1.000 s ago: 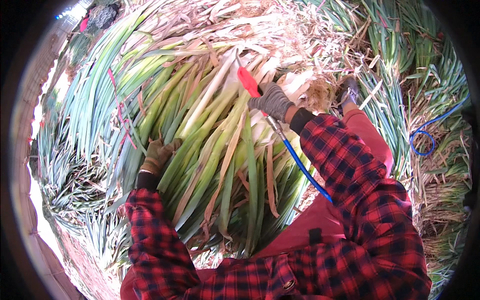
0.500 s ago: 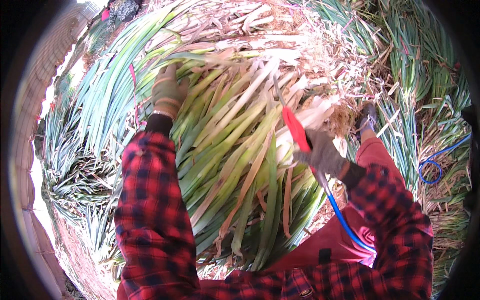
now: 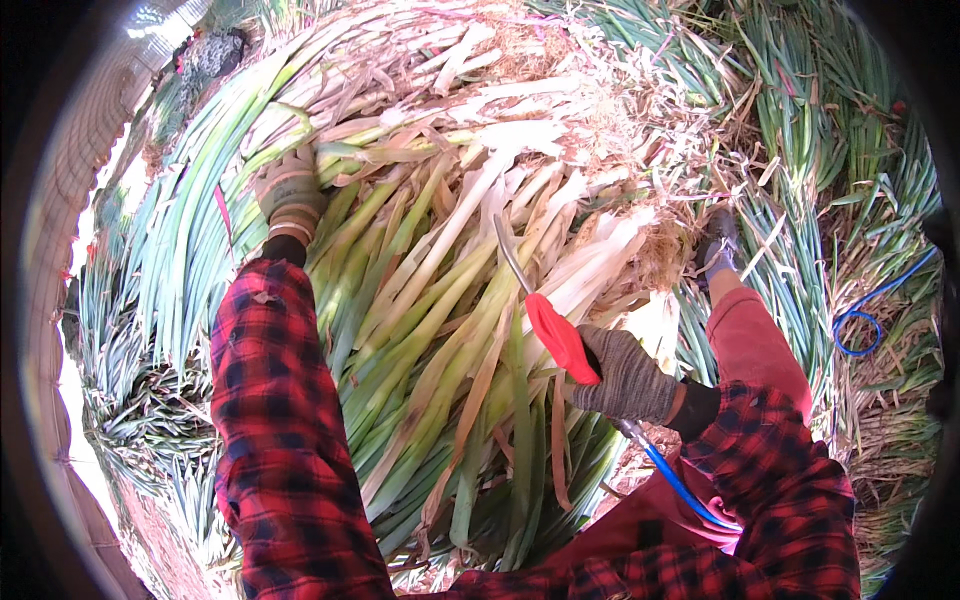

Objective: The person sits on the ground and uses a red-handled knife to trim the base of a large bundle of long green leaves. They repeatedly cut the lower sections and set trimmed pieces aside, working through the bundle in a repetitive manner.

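My gloved left hand (image 3: 290,195) is up among the leek leaves at upper left, fingers curled into pale green stalks (image 3: 340,150) and partly hidden by them. My gloved right hand (image 3: 625,375) grips a red-handled air gun (image 3: 560,330) with a long metal nozzle (image 3: 510,250); its blue hose (image 3: 675,480) runs down beside my right forearm. The nozzle lies over a layer of leeks (image 3: 430,320), whose white stems and brown roots (image 3: 655,250) point up and right, with dry, peeling leaves among the green.
More leek heaps (image 3: 820,120) surround me. A loop of blue hose (image 3: 860,330) lies at right, beside my bent leg and shoe (image 3: 720,245). A curved mesh-patterned wall (image 3: 75,250) runs along the left. A dark speckled bundle (image 3: 215,55) sits at upper left.
My left hand has risen from the middle left to the upper leaves, then shifted slightly left. My right hand has drawn downward and right with the air gun, pulling the nozzle lower.
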A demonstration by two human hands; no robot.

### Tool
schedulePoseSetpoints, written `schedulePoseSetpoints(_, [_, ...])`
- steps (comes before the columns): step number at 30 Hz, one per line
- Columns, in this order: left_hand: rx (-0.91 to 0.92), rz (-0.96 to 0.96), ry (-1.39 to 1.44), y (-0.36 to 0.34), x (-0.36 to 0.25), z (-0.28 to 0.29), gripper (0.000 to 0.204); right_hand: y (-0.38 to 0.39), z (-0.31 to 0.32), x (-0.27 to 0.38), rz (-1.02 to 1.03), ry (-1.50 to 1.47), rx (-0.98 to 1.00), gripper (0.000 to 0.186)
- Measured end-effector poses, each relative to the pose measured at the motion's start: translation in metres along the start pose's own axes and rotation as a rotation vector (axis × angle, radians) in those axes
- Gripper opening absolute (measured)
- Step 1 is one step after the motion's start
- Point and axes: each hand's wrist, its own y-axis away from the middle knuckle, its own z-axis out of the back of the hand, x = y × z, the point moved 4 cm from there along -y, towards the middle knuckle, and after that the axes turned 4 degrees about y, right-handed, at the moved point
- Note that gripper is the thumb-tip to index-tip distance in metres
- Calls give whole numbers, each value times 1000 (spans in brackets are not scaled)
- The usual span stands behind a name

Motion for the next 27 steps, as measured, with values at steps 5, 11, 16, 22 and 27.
schedulePoseSetpoints(5, [57,-176,57,31,2,37,52,2,-1,-4,32,54,-7,48])
schedulePoseSetpoints(11, [134,-355,141,90,-17,118,47,3,-9,-12,19,18,-8,47])
schedulePoseSetpoints(16, [598,-380,431,126,-43,181,48,15,5,-35,-11,73,-69,43])
schedulePoseSetpoints(22, [790,-168,845,247,-10,72,49,22,-14,-24,-68,-166,13,45])
schedulePoseSetpoints(27, [637,-23,744,280,-43,69,69,63,-58,7,108,37,167,46])
